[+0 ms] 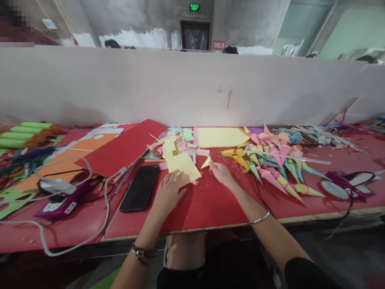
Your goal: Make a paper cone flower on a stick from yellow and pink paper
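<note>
left hand [169,189]: spread on sheet [189,165] | right hand [221,174]: pinching yellow triangle [206,162]

Pale yellow sheet [187,168] touched at its near left edge by left hand [171,185], palm down. Small yellow paper piece [206,162] pinched at fingertips of right hand [221,171]. Yellow glue gun [236,155] laid right of that hand, beside heaped paper cones [278,164] in pink, yellow, green and blue. Black phone [140,188] placed left of left hand. Red sheet [120,148] and purple power strip [64,204] seen farther left, all supported by red table [204,212].
</note>
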Demonstrator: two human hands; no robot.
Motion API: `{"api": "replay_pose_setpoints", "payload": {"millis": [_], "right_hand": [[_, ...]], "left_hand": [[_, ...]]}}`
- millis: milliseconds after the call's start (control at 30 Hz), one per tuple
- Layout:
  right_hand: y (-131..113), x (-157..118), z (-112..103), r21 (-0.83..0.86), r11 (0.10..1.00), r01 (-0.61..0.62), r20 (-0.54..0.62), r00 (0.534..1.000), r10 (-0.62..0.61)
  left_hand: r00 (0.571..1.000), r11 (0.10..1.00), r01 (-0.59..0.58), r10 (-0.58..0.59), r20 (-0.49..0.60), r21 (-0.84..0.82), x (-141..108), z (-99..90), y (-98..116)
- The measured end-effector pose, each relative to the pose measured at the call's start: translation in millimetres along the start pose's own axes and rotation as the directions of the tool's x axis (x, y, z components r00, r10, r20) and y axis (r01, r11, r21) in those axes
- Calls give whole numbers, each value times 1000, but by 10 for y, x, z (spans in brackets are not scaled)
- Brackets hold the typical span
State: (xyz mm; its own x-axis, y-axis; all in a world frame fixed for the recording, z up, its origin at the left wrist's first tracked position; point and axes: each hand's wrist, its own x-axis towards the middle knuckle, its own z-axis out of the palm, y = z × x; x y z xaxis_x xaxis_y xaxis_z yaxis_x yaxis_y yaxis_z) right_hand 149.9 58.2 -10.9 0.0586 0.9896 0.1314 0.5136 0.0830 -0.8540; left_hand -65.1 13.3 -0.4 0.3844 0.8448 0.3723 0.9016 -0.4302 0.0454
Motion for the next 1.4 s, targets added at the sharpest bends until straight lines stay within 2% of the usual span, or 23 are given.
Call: {"api": "replay_pose_setpoints", "payload": {"millis": [133, 267, 333, 400, 467, 567, 633, 733, 833, 967, 1133, 1267, 1400], "right_hand": [[81, -79, -66, -47, 998, -45, -40, 998, 43], [81, -295, -196, -32, 999, -2, 41, 999, 4], [35, -426, -261, -15, 984, 177, 62, 983, -176], [-33, -564, -327, -82, 939, 333, -2, 943, -334], [-98, -698, -397, -209, 870, 446, 1, 890, -456], [-119, -871, -501, -357, 759, 545, 134, 834, -536], [-59, -968, -565, -375, 729, 572, 221, 819, -529], [100, -1094, -652, -372, 753, 543, 282, 839, -466], [247, -1181, -736, -341, 793, 505, 343, 852, -396], [320, -1186, -849, -209, 855, 475, 459, 820, -343], [252, -1087, -946, -108, 908, 404, 552, 784, -283], [191, -1010, -891, -84, 915, 394, 519, 802, -298], [169, -895, -746, -106, 882, 459, 474, 803, -361]], "left_hand": [[999, 995, -14, 11, 34, 99, 43, 33, -24], [1000, 994, -20, 19, 2, 109, 81, -74, -42], [999, 996, 14, -11, -40, 91, 78, -163, -3], [998, 1000, 11, -9, -59, 22, 48, -244, 79], [997, 994, -70, 67, -33, -83, -12, -289, 192], [974, 957, -213, 223, 30, -196, -140, -270, 373], [948, 926, -281, 309, 79, -251, -223, -226, 473], [911, 891, -302, 374, 173, -339, -293, -182, 566], [895, 876, -239, 366, 255, -419, -274, -183, 594], [887, 889, -168, 325, 327, -426, -171, -167, 594], [870, 911, -156, 309, 383, -381, -111, -78, 578], [871, 911, -149, 305, 384, -385, -112, -28, 563], [894, 923, -141, 275, 355, -359, -90, 13, 577]]}}
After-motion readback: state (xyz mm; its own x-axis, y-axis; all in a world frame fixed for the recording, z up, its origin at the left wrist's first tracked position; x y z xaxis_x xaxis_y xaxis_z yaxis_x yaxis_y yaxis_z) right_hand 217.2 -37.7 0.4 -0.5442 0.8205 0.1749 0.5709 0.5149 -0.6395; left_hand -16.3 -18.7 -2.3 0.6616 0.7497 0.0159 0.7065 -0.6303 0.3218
